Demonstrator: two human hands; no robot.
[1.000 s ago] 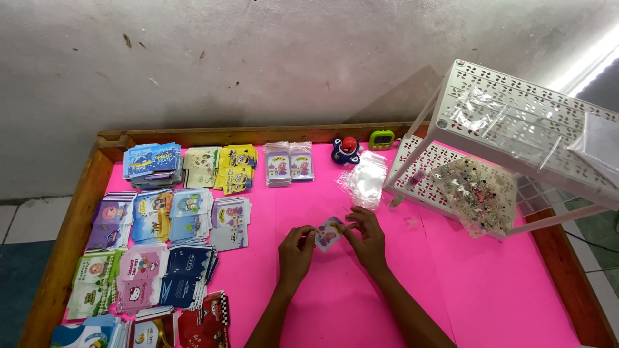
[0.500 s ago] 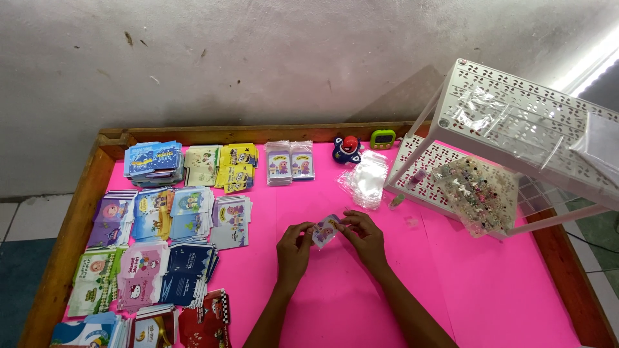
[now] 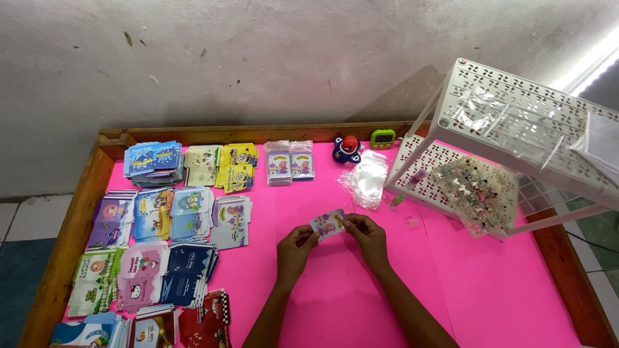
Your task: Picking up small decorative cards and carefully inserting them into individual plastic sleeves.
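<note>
**A small card pinched between both my hands**

My left hand [image 3: 295,248] and my right hand [image 3: 367,237] hover over the bright pink tabletop [image 3: 335,303], fingers curled in and closed on the two ends of one small printed card [image 3: 327,223]. It is thin, flat and rectangular, with a glossy cartoon picture, held just above the tabletop between my fingertips.

To my left lie rows of stacked card packs [image 3: 167,219], flat paper rectangles in blue, purple, yellow, green and red. Beyond my hands, a loose heap of clear plastic sleeves [image 3: 365,180] lies crinkled and shiny. Farther back sit two small sleeved packs [image 3: 290,161], a round blue and red toy [image 3: 347,148] and a little green timer [image 3: 383,138], near the wooden rim [image 3: 258,133]. To the right stands a white perforated plastic rack [image 3: 516,122], its lower shelf carrying a clear bag of small trinkets [image 3: 480,193].
</note>
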